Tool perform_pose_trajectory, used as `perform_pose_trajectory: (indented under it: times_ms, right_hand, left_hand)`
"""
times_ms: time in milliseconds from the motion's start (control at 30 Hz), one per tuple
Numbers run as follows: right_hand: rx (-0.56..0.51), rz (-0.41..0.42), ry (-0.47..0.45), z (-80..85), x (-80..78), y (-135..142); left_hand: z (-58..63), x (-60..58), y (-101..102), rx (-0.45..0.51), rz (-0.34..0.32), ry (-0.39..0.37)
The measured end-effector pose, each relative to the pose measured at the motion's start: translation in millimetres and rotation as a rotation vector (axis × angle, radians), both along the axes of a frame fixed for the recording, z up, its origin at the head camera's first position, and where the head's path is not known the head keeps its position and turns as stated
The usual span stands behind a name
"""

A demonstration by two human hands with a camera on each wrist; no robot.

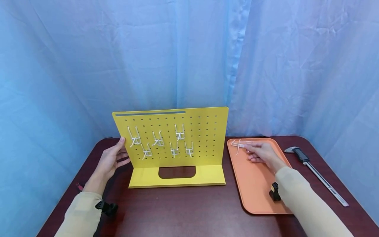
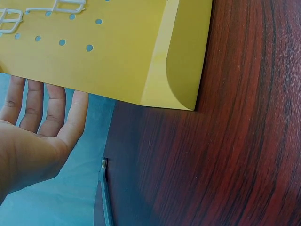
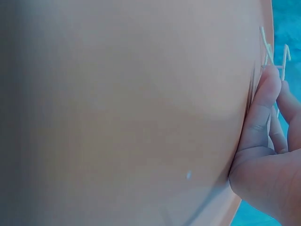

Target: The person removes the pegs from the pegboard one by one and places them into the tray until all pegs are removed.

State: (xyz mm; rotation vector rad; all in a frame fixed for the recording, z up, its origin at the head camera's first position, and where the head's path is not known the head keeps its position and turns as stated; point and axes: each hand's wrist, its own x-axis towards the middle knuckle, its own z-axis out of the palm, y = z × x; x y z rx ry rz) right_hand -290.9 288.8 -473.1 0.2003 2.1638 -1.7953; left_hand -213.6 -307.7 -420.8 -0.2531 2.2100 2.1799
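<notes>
A yellow pegboard point(image 1: 204, 161) stands upright on its base, with several white wire hooks point(image 1: 174, 151) in its holes. My left hand point(image 1: 109, 159) holds the board's left edge, thumb at the edge and fingers reaching behind. In the left wrist view, the fingertips of my left hand point(image 2: 42, 127) are hidden behind the board. Over the far end of the orange tray point(image 1: 251, 194), my right hand point(image 1: 263, 154) pinches a white wire hook point(image 1: 238, 144) between thumb and fingers. The right wrist view shows hook prongs point(image 3: 285, 56) past the fingertips; whether more than one hook is there I cannot tell.
A digital caliper point(image 1: 319, 177) lies on the dark wood table point(image 1: 183, 210), right of the tray. Near the left table edge is a small red-handled tool point(image 1: 79, 186), partly hidden by the left arm. Light blue curtains point(image 1: 177, 59) hang behind and beside the table.
</notes>
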Motion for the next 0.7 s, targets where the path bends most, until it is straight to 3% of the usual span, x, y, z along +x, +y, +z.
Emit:
perform_pose_trajectory:
  times_ms: [700]
  right_hand:
    - [0.016,0.042,-0.037,1.3,8.5,5.9]
  left_hand:
    - [1.5,0.8,0.8,-0.017,0.008,-0.016]
